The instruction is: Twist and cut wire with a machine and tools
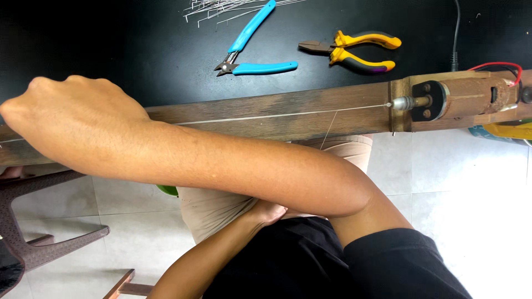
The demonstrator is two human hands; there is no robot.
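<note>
Two hands show: the right hand [66,119] fisted at the left of the frame, the left hand [271,211] low at centre. On the black tabletop [111,44] lie two pliers, one blue-handled cutter [252,41] and one yellow-handled pair [354,51]. One wooden beam [277,113], one small motor [471,97], one bundle of thin wires [221,8].

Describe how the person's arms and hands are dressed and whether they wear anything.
Both hands are bare: no gloves, rings, watch or bands show on the right hand or its forearm. The left hand is mostly hidden under that arm. A short black sleeve covers the right upper arm; the forearms are uncovered.
</note>
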